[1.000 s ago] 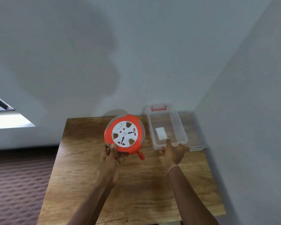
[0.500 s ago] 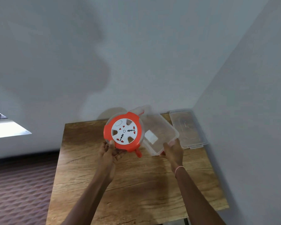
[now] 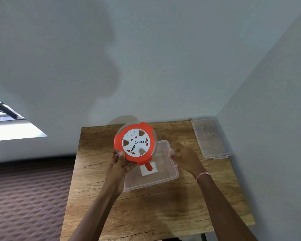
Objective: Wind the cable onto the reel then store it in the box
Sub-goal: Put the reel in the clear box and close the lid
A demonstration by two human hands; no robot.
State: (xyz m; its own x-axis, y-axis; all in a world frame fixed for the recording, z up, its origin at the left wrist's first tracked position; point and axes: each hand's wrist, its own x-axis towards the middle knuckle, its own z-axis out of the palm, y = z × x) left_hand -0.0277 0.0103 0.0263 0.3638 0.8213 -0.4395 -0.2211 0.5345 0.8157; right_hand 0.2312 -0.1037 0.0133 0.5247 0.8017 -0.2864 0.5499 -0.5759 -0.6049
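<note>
A thin pink-and-white beaded bracelet (image 3: 203,174) is worn at the wrist of the right hand (image 3: 186,158); both forearms (image 3: 97,211) are seen bare.

Soft, even light fills the room, and a window (image 3: 12,131) on the left glares white. A big faint shadow (image 3: 109,73) sits on the wall (image 3: 181,49). The right hand (image 3: 185,158) looks blurry.

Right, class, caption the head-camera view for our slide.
Left hand holds orange cable reel over the clear plastic box, right hand at its rim; lid aside on wooden table.
</note>
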